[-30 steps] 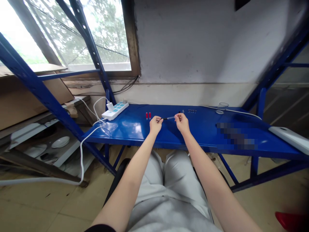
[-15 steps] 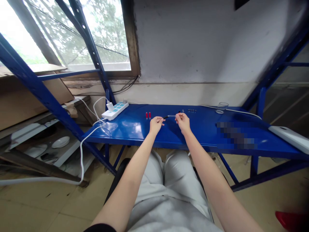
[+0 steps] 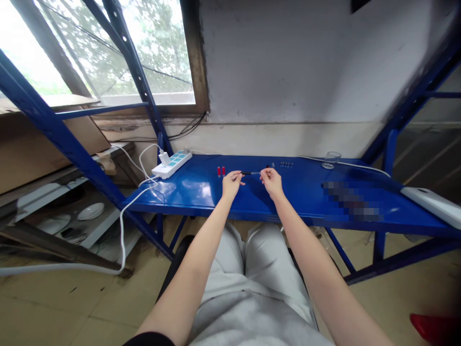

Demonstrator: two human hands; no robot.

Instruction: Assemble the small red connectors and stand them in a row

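A thin pen [image 3: 248,173] with a black part and a clear part lies level between my hands, just above the blue table [image 3: 201,199]. The fingers of my left hand [image 3: 231,184] pinch its black end. At the clear end, my right hand [image 3: 272,181] is closed with thumb and fingertips pressed together. Two small red pieces [image 3: 221,171] stand side by side beyond my left hand. Past my right hand are a small clear piece [image 3: 272,165] and a row of several tiny pieces [image 3: 287,165], too small to name.
A white power strip [image 3: 172,165] with a plugged-in cable sits at the table's left end. Toward the back right stands a clear glass [image 3: 331,160]. A blurred-out dark object [image 3: 351,202] and a white device [image 3: 434,204] lie on the right. Blue frame posts flank the table.
My left hand has shifted slightly left and up, and the pen is now more level. More of its black part shows between my hands. The right hand has barely moved.
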